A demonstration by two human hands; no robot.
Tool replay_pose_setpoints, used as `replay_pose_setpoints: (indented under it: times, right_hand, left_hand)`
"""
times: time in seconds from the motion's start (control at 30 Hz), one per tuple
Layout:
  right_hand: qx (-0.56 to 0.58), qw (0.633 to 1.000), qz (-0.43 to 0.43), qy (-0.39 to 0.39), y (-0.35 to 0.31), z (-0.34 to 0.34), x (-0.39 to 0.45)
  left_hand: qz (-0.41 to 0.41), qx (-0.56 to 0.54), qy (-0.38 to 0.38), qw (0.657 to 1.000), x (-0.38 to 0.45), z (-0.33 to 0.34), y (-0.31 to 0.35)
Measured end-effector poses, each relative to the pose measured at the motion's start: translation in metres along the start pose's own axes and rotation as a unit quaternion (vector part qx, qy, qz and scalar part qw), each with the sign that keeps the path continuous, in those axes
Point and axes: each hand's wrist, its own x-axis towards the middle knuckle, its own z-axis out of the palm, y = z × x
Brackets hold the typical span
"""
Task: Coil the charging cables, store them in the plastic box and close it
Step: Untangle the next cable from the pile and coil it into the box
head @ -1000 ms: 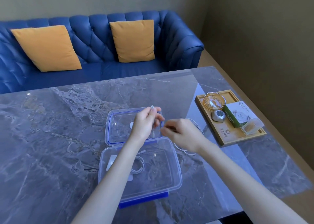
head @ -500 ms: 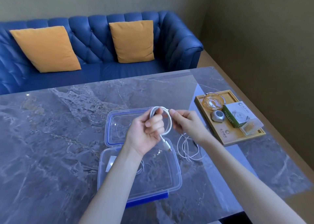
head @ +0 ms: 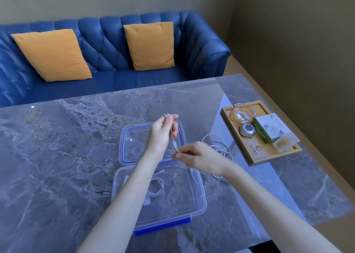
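You're mid-coil on the second cable (head: 175, 145). One coiled cable (head: 156, 188) already lies inside the open plastic box (head: 199, 201), near its left half. The lid (head: 124, 147) lies flat on the table (head: 57, 156) just behind the box, so closing is not yet started.

Your left hand (head: 163, 133) is raised over the lid, wrist bent, fingers closed around the loops gathered so far; the bend of the loops pokes out above the thumb and forefinger. Your right hand (head: 199, 156) sits lower and to the right, over the far right corner of the box, thumb and forefinger pinched on the cable, other fingers curled in. A short run of cable stretches taut between the two hands.

The loose remainder trails right onto the table, in slack loops between the box and the wooden tray (head: 255, 156). A darker cord seems mixed in there; can't tell if it's a separate cable.

Next, as I judge it: feed the pinched stretch up into the left hand for another loop, slide the right hand along the slack, repeat. Watch that the tail doesn't snag on the tray.
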Motion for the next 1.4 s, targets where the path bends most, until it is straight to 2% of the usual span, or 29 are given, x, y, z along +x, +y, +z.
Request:
replay_pose_setpoints:
  times: [0.07, 0.13, 0.2, 0.27, 0.33, 0.4, 0.53, 0.6, 0.63, 0.67, 0.7, 0.77, 0.87, 0.93, 1.03, 1.13, 1.2, 1.27, 1.3, 1.4]
  right_hand:
    - [-0.075, 0.996, -0.032, 0.029, -0.009, -0.013, 0.001]
    - [-0.113, 0.990, -0.061, 0.061, -0.016, -0.028, 0.002]
    - [-0.086, 0.988, -0.082, 0.096, -0.019, -0.040, 0.004]
    - [-0.014, 0.988, -0.089, 0.122, -0.017, -0.049, 0.010]
    - [0.047, 0.986, -0.084, 0.136, -0.013, -0.053, 0.015]
    - [0.095, 0.982, -0.085, 0.137, -0.008, -0.050, 0.018]
    - [0.186, 0.972, -0.041, 0.134, 0.008, -0.031, 0.021]
    - [0.219, 0.967, -0.018, 0.129, 0.013, -0.018, 0.023]
    - [0.231, 0.964, -0.011, 0.128, 0.015, -0.012, 0.024]
    - [0.240, 0.962, -0.005, 0.128, 0.017, -0.007, 0.024]
    - [0.243, 0.962, 0.000, 0.127, 0.018, -0.003, 0.023]
    - [0.214, 0.970, 0.005, 0.118, 0.021, 0.004, 0.020]
    - [0.095, 0.991, 0.002, 0.089, 0.017, 0.008, 0.013]
    - [0.028, 0.998, -0.001, 0.061, 0.010, 0.008, 0.009]
    - [-0.080, 0.996, -0.031, 0.030, -0.001, 0.005, 0.005]
    - [-0.197, 0.978, -0.062, 0.030, -0.008, -0.003, 0.005]
    - [-0.242, 0.967, -0.072, 0.037, -0.015, -0.011, 0.004]
    - [-0.252, 0.962, -0.096, 0.052, -0.023, -0.020, 0.003]
    - [-0.241, 0.962, -0.113, 0.061, -0.025, -0.026, 0.004]
    - [-0.148, 0.978, -0.123, 0.085, -0.024, -0.042, 0.009]
  left_hand:
    - [0.015, 0.085, -0.014, 0.996, -0.007, 0.003, -0.004]
    - [0.007, 0.114, -0.037, 0.993, -0.013, 0.003, -0.006]
    - [-0.028, 0.127, -0.087, 0.988, -0.020, 0.002, -0.007]
    - [-0.079, 0.125, -0.158, 0.976, -0.027, 0.002, -0.005]
    - [-0.123, 0.049, -0.197, 0.971, -0.032, 0.004, -0.003]
    - [-0.168, -0.070, -0.200, 0.963, -0.034, 0.003, 0.000]
    - [-0.238, -0.263, -0.205, 0.912, -0.033, -0.001, 0.009]
    - [-0.252, -0.344, -0.221, 0.877, -0.032, -0.005, 0.013]
    - [-0.256, -0.399, -0.240, 0.847, -0.030, -0.007, 0.014]
    - [-0.260, -0.473, -0.266, 0.798, -0.028, -0.010, 0.013]
    - [-0.247, -0.519, -0.273, 0.771, -0.026, -0.013, 0.015]
    - [-0.217, -0.554, -0.193, 0.780, -0.016, -0.018, 0.018]
    - [-0.189, -0.574, -0.050, 0.795, -0.003, -0.018, 0.017]
    - [-0.155, -0.542, -0.006, 0.826, 0.000, -0.015, 0.014]
    - [-0.144, -0.435, 0.020, 0.889, 0.000, -0.011, 0.004]
    - [-0.094, -0.272, 0.022, 0.957, -0.003, -0.011, -0.010]
    - [-0.054, -0.124, 0.010, 0.991, -0.009, -0.009, -0.017]
    - [-0.031, 0.024, -0.016, 0.999, -0.020, -0.009, -0.017]
    - [-0.030, 0.061, -0.037, 0.997, -0.026, -0.008, -0.014]
    - [-0.055, 0.058, -0.118, 0.990, -0.040, -0.009, -0.005]
